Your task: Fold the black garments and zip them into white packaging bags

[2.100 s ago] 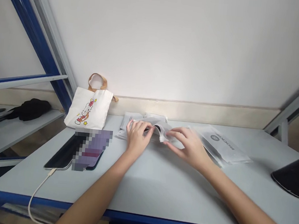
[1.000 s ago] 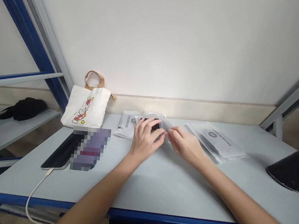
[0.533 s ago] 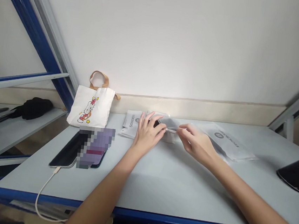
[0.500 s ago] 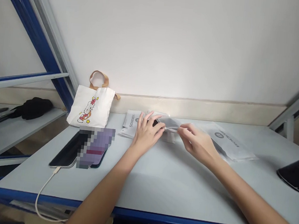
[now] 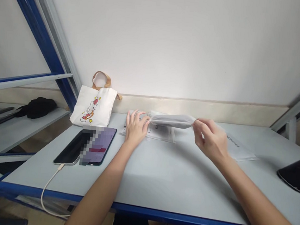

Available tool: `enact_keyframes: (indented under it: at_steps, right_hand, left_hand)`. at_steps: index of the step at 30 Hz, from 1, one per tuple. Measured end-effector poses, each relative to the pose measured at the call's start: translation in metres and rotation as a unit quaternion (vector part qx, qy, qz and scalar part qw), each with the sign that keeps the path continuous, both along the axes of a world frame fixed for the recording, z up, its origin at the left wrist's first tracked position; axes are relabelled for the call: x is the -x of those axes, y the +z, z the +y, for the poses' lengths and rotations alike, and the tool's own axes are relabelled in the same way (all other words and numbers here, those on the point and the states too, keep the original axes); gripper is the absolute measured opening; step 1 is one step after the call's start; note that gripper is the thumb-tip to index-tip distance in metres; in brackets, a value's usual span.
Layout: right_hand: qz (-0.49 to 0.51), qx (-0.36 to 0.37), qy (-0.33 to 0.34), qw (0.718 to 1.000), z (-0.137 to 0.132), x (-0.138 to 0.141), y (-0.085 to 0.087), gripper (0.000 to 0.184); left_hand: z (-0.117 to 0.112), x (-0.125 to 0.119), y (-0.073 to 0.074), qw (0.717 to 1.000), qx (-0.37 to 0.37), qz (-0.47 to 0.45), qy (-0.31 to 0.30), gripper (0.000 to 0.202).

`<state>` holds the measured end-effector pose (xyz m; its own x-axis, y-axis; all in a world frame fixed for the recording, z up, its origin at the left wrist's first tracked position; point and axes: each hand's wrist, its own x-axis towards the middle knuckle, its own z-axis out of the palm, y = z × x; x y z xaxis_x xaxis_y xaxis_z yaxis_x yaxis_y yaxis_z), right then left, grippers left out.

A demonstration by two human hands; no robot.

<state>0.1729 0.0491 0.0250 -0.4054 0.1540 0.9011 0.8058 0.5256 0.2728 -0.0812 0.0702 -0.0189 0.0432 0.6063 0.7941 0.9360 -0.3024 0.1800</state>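
At twelve o'clock, a grey pouch (image 5: 172, 120) is held level and taut, gripped from both ends: the right hand (image 5: 209, 139) pinches one end; the left hand (image 5: 136, 127), fingers spread, grips the other above a flat packet (image 5: 161, 133).

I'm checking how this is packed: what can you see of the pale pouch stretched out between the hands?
The pouch is whitish-grey, looks like soft plastic, and is gathered into a long, narrow shape, held roughly level above the table. Its right end is pinched by the right hand; its tapered left end reaches the left hand. No printing is legible.
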Motion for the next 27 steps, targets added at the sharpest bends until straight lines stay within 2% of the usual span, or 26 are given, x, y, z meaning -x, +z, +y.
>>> enact_keyframes:
  at_steps: [3, 5, 7, 9, 12, 14, 16, 18, 20, 23, 25, 27]
  right_hand:
    - [0.023, -0.025, -0.001, 0.999, 0.002, -0.004, 0.0, 0.014]
    - [0.037, -0.005, -0.015, 0.999, 0.002, -0.006, 0.001, 0.01]
    - [0.033, 0.069, -0.031, 0.997, 0.002, -0.006, 0.002, 0.009]
    - [0.006, 0.169, -0.029, 0.985, 0.003, -0.006, 0.002, 0.016]
    - [-0.043, 0.302, 0.005, 0.952, 0.008, -0.004, -0.003, 0.04]
    - [-0.046, 0.387, 0.019, 0.921, 0.012, -0.005, -0.009, 0.055]
    - [-0.042, 0.467, 0.015, 0.883, 0.015, -0.006, -0.016, 0.064]
    - [-0.046, 0.513, 0.002, 0.857, 0.015, -0.005, -0.023, 0.075]
    - [-0.059, 0.514, -0.005, 0.856, 0.013, 0.0, -0.029, 0.083]
    - [-0.079, 0.461, -0.016, 0.884, 0.008, 0.013, -0.037, 0.081]
    - [-0.093, 0.425, -0.035, 0.9, 0.006, 0.022, -0.041, 0.065]
    - [-0.107, 0.403, -0.046, 0.908, 0.006, 0.027, -0.043, 0.039]
  left_hand:
    - [0.003, 0.002, -0.003, 1.0, -0.005, -0.01, 0.01, 0.019]
    - [0.003, 0.003, -0.004, 1.0, 0.002, -0.017, 0.013, 0.02]
    - [0.004, 0.003, -0.007, 0.999, 0.026, -0.029, 0.019, 0.02]
    - [0.004, 0.002, -0.01, 0.997, 0.055, -0.043, 0.025, 0.019]
    - [0.004, -0.001, -0.014, 0.995, 0.079, -0.048, 0.022, 0.018]
    - [0.004, -0.003, -0.016, 0.995, 0.088, -0.05, 0.018, 0.018]
    - [0.004, -0.004, -0.016, 0.994, 0.095, -0.055, 0.019, 0.018]
    - [0.005, -0.004, -0.017, 0.993, 0.101, -0.061, 0.021, 0.018]
    - [0.005, -0.004, -0.018, 0.992, 0.107, -0.066, 0.02, 0.018]
    - [0.005, -0.005, -0.019, 0.991, 0.11, -0.07, 0.016, 0.019]
    - [0.003, -0.007, -0.017, 0.991, 0.11, -0.07, 0.009, 0.02]
    - [-0.001, -0.011, -0.013, 0.992, 0.107, -0.07, 0.001, 0.022]
